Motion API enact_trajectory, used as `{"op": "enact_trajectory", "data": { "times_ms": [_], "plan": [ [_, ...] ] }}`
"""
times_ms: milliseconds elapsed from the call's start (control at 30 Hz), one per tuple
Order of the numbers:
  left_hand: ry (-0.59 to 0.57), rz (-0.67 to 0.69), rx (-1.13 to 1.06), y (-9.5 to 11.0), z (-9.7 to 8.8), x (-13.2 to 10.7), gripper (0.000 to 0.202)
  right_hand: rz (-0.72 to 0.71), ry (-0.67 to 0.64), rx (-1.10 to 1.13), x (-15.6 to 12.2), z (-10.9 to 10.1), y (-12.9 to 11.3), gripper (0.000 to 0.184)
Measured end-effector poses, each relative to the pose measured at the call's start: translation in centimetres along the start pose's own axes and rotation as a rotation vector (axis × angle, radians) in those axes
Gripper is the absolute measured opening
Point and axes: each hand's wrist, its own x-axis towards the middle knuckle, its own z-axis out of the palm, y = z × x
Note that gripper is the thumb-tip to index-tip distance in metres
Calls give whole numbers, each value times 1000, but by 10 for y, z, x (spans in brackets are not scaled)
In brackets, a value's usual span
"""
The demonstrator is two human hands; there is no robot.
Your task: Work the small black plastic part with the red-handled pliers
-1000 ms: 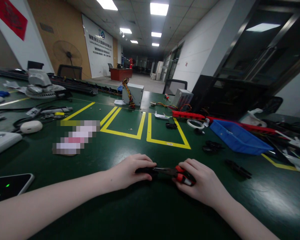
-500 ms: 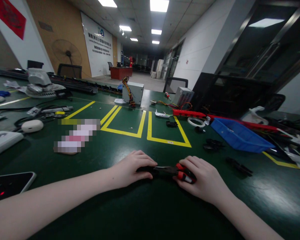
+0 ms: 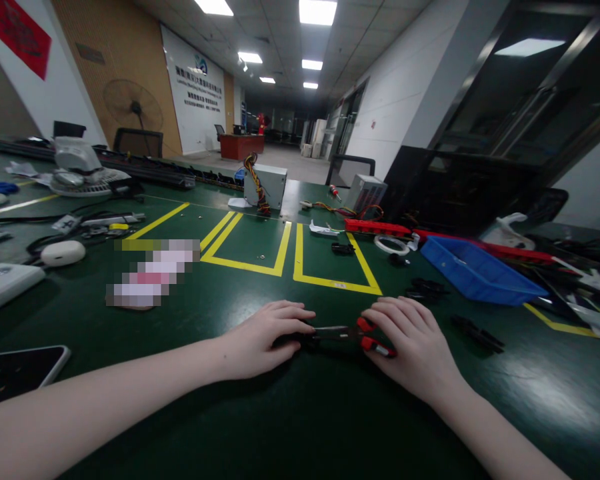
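The pliers [image 3: 340, 331] lay flat on the green table [image 3: 300, 427], low in the middle of the frame, right between the two hands. Their long side ran from left to right. The thin metal nose pointed left and the red handles sat on the right. The two red handles stood a little apart from each other.

The right hand [image 3: 415, 347] was on the handle end. Its fingers were bent over the red handles and held them, with the palm facing down. The left hand [image 3: 267, 337] was at the nose end. It lay palm down too, with its fingers curled around a small black piece [image 3: 304, 339] that touched the tip of the pliers. Most of that piece was hidden under the fingers, so I could not tell what it was. Both hands were equally near the pliers, one at each end.

A long black clip [image 3: 477, 333] lay on the table just to the right of the right hand. Farther back on the right sat a blue tray [image 3: 475, 273]. Yellow lines [image 3: 290, 253] made boxes on the table above the hands. A dark phone [image 3: 15, 373] lay at the lower left edge. A gray box with colored wires [image 3: 267, 187] stood far back in the middle.
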Motion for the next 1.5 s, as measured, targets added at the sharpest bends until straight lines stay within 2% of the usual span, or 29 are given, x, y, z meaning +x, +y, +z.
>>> {"op": "enact_trajectory", "data": {
  "times_ms": [333,600,767,933,1067,1233,1400,1500],
  "plan": [
    [6,-23,-61,4,-1,1,36,-11,-5,-4,-3,3,2,33],
    [11,-75,-145,4,-2,2,16,-20,15,2,-3,3,1,34],
    [21,-55,-179,6,-4,2,14,-61,25,-3,-3,6,1,34],
    [12,-69,-163,8,-5,2,19,-38,46,34,0,4,-5,32],
    [3,-47,-139,5,-4,1,21,-22,60,41,2,0,-8,38],
    [-13,-66,-119,7,-4,1,23,4,13,10,1,-1,-3,36],
    [-21,-102,-117,15,-7,2,23,78,-78,-101,1,3,2,37],
    [-36,-146,-133,19,-9,3,22,98,-95,-87,0,5,2,33]
  ]
}}
